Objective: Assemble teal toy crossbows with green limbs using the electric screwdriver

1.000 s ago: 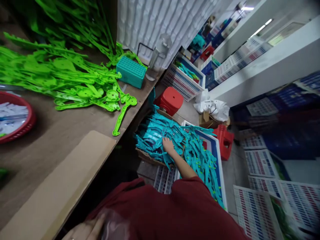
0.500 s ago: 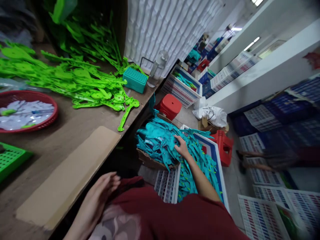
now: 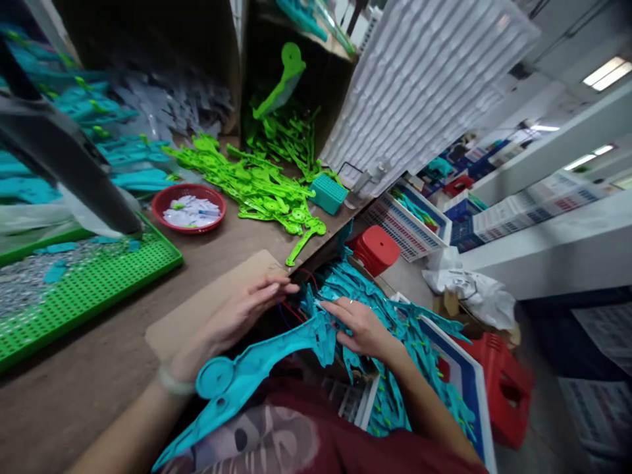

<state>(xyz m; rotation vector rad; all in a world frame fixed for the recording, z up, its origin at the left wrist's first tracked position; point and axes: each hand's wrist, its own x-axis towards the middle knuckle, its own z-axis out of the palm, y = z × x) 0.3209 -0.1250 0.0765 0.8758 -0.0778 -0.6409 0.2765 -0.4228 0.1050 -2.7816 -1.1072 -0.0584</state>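
My right hand has its fingers and thumb closed on the end of a long teal plastic part. This part has a round disc near its other end and slants down across my lap. My left hand is open, fingers stretched out together, over the table edge and a flat cardboard piece; no part is in it. Beneath my right hand lies a heap of similar teal parts in a cardboard box, whose walls are mostly hidden.
Lime green plastic parts cover the table's back. A red basket of white pieces and a green perforated tray stand left. On the right are a white-blue crate of teal parts and red stools.
My right hand has lifted a teal part out of the heap and drawn it toward my body. My left hand has risen toward the table edge. The view has swung left.
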